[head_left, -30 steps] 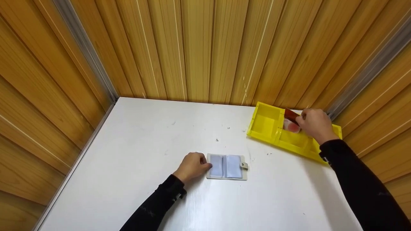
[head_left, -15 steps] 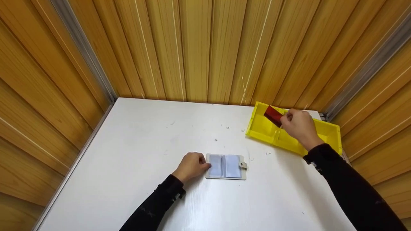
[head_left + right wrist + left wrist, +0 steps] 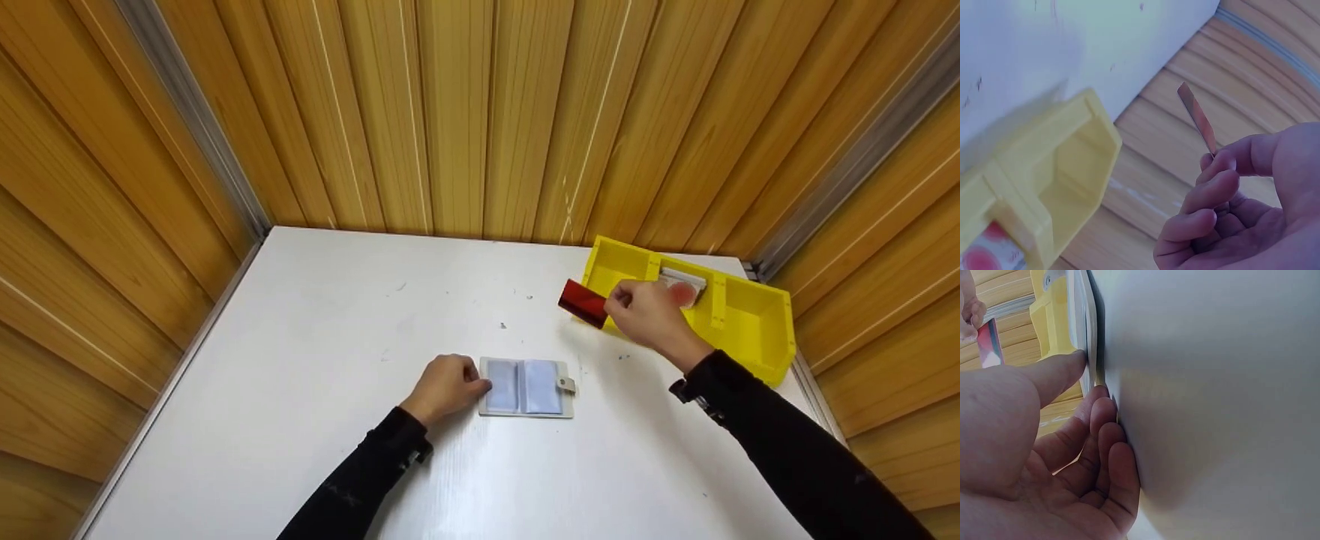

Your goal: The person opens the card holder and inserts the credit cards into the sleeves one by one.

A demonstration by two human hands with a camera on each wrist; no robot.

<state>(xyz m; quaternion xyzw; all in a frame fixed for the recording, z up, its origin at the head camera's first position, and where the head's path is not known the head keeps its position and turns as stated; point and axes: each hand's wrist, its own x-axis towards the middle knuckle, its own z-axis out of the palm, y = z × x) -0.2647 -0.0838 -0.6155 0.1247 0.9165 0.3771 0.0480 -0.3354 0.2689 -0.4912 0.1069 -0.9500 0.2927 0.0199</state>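
Observation:
An open card holder (image 3: 541, 390) with clear plastic sleeves and a snap tab lies flat on the white table. My left hand (image 3: 446, 390) pinches its left edge, the thumb on top and the fingertips against the edge and tabletop. In the left wrist view the holder (image 3: 1090, 323) shows edge-on. Between thumb and fingers my right hand (image 3: 654, 316) pinches a red card (image 3: 582, 303) by one end. The card hangs in the air by the front left of the yellow bin (image 3: 757, 330). The right wrist view shows the card (image 3: 1199, 118) nearly edge-on.
The bin has three compartments and stands at the back right of the table (image 3: 337, 300). A white item with a red round print (image 3: 682, 292) lies in its middle compartment. Wood-look panel walls (image 3: 457, 112) rise behind and on both sides.
My right hand has lifted the red card out of the bin's middle compartment and carried it left and toward me. The left hand and card holder have stayed in place.

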